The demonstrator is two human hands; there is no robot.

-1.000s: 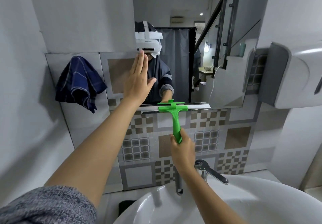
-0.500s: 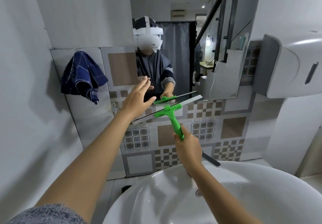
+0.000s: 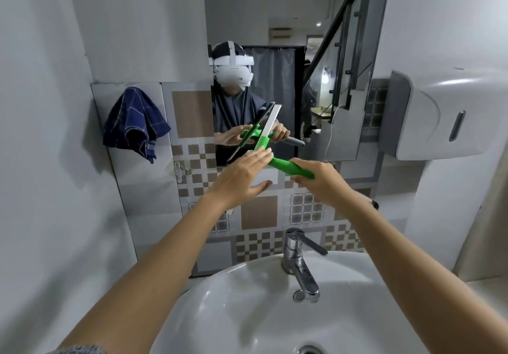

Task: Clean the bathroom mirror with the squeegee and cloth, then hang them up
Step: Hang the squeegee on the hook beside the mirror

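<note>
A green squeegee (image 3: pixel 286 167) with a pale blade is held off the mirror (image 3: pixel 277 23), its blade tilted up and to the right in front of the glass's lower edge. My right hand (image 3: pixel 319 180) is shut on its green handle. My left hand (image 3: pixel 242 179) is open, fingers spread, its fingertips at the squeegee's head where handle meets blade. A dark blue checked cloth (image 3: pixel 134 122) hangs on the tiled wall to the left of the mirror. A small metal hook (image 3: pixel 180 170) sits on the wall below the cloth.
A white basin (image 3: pixel 247 307) with a chrome tap (image 3: pixel 301 263) lies directly below my arms. A grey and white paper dispenser (image 3: pixel 445 114) juts from the wall at the right. The side wall is close on the left.
The squeegee came off the mirror's lower edge and its blade swung from level to steeply tilted. My left hand dropped from the glass to the squeegee's head. My view tipped down toward the basin.
</note>
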